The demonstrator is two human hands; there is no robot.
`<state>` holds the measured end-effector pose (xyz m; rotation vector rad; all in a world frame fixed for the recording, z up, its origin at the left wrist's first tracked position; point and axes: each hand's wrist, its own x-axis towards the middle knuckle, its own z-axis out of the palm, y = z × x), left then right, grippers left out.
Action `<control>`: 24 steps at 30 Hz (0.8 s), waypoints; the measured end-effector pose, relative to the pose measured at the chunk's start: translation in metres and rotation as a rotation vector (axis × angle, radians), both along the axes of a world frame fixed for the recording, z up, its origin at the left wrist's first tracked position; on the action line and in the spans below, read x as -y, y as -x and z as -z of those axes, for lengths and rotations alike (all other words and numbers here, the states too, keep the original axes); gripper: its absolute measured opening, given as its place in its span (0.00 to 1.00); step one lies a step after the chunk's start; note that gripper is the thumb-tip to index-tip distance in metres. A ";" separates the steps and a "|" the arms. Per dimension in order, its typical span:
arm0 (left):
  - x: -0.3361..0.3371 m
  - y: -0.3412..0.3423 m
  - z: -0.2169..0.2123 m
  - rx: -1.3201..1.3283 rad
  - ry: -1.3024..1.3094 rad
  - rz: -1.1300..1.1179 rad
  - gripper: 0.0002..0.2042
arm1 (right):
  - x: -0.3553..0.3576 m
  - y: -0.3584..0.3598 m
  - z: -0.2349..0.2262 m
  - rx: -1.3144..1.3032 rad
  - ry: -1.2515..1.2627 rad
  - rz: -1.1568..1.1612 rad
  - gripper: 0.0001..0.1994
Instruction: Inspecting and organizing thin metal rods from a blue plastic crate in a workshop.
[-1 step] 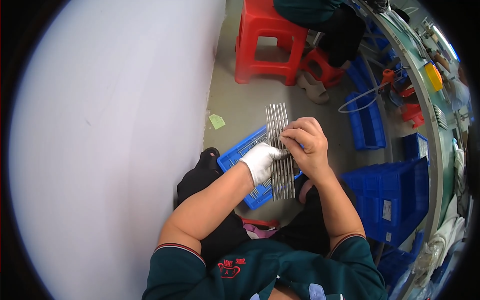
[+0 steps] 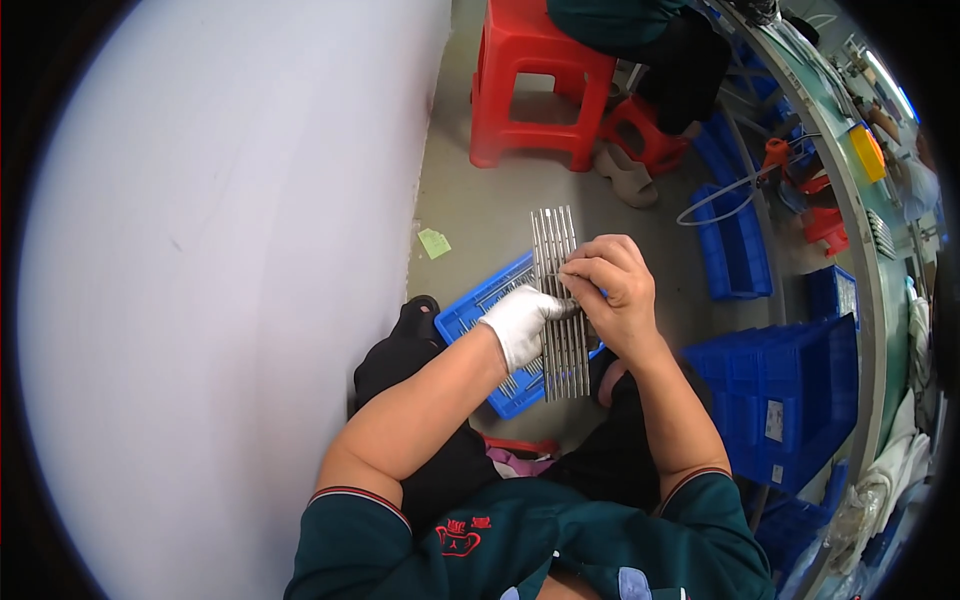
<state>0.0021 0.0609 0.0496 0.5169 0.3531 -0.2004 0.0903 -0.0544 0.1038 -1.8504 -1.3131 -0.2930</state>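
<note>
Metal rods: left grip closed around them.

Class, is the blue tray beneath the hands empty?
Not empty: metal rods lie inside the blue tray. Partly hidden, so how full, cannot tell.

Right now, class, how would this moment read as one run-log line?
left hand: white-gloved, gripping row of metal rods | right hand: bare, at same rods | below: blue tray holding metal pieces

Two hands, one worn glove, several metal rods, one yellow bin
</note>
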 end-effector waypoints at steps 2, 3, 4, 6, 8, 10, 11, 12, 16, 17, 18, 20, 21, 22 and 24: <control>0.001 0.001 -0.005 0.019 0.020 0.009 0.12 | 0.001 -0.002 0.002 0.007 0.009 -0.003 0.07; 0.001 0.001 -0.005 0.018 0.018 0.009 0.12 | 0.000 -0.002 0.002 0.013 0.016 -0.011 0.07; 0.001 0.001 -0.003 0.029 0.021 0.006 0.12 | 0.000 -0.002 0.002 0.012 0.014 -0.011 0.07; 0.001 0.001 0.000 0.040 0.021 0.004 0.12 | -0.001 -0.003 0.003 0.041 0.012 -0.001 0.07; 0.001 0.000 0.003 0.040 0.014 -0.003 0.13 | 0.000 -0.003 0.004 0.036 0.021 0.005 0.07; 0.001 0.000 0.007 0.029 -0.011 0.011 0.13 | -0.001 -0.001 0.005 0.031 0.029 0.012 0.07; 0.001 0.000 0.010 0.020 -0.035 0.023 0.13 | -0.002 0.001 0.005 0.087 0.044 0.025 0.07; 0.002 -0.001 0.008 0.020 -0.034 0.025 0.13 | -0.002 0.003 0.005 0.144 0.061 0.039 0.07; 0.002 -0.001 0.005 0.026 -0.012 0.003 0.11 | -0.002 0.003 -0.001 0.089 0.001 0.018 0.07; 0.001 -0.001 0.006 -0.007 0.021 -0.008 0.11 | 0.000 0.004 -0.008 0.090 -0.025 0.018 0.07; 0.000 -0.001 -0.001 -0.030 0.037 0.009 0.10 | 0.001 0.004 -0.008 0.089 -0.024 0.014 0.07; 0.001 -0.004 0.005 -0.020 -0.002 -0.005 0.10 | 0.002 0.004 -0.009 0.039 -0.035 0.007 0.06; 0.002 -0.004 0.005 -0.009 -0.041 -0.008 0.10 | 0.001 0.003 -0.006 0.014 -0.037 -0.012 0.06; 0.002 -0.004 0.006 -0.010 -0.039 -0.003 0.10 | -0.001 0.003 -0.005 0.013 -0.035 -0.008 0.06; 0.003 -0.003 0.005 -0.016 -0.034 -0.022 0.10 | -0.003 0.004 -0.002 0.012 -0.026 -0.008 0.06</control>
